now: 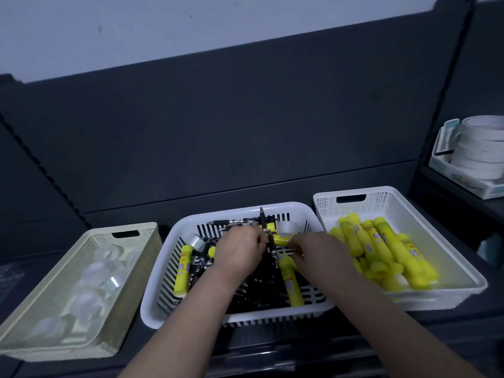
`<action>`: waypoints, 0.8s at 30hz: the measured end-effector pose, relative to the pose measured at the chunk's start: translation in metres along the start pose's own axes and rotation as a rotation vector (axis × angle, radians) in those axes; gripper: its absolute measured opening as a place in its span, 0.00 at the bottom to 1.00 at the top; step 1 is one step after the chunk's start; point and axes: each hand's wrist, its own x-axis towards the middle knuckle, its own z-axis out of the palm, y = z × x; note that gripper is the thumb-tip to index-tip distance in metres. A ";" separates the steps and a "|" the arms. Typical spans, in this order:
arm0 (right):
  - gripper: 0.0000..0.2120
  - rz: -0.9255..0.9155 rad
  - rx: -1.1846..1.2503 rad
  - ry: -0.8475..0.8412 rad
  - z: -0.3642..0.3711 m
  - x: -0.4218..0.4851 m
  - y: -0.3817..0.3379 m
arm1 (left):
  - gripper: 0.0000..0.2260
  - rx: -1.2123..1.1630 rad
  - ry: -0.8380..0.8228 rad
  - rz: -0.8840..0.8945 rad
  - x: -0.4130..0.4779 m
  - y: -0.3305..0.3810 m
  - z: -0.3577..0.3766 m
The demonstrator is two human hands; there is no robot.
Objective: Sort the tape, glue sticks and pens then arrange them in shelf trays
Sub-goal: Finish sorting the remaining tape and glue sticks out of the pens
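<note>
The white slatted basket in the middle holds mixed black pens, yellow glue sticks and clear tape rolls. Both my hands are inside it. My left hand is curled, its fingertips on a black pen that sticks up toward the far rim. My right hand pinches the end of a yellow glue stick lying crosswise just above the pile. A beige tray on the left holds clear tape rolls. The white tray on the right holds several yellow glue sticks.
All three containers sit side by side on a dark shelf surface with a dark back panel behind. At the far right, a stack of white tape rolls stands in a small tray on a neighbouring shelf.
</note>
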 end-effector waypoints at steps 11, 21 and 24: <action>0.06 -0.029 0.000 0.008 0.021 0.007 -0.045 | 0.10 0.035 0.041 -0.154 -0.009 -0.066 -0.015; 0.09 0.016 -0.025 0.053 0.028 0.019 -0.063 | 0.11 -0.156 0.015 -0.068 -0.013 -0.081 -0.017; 0.10 0.049 -0.015 0.089 0.030 0.034 -0.067 | 0.11 -0.174 0.053 -0.051 -0.007 -0.076 -0.016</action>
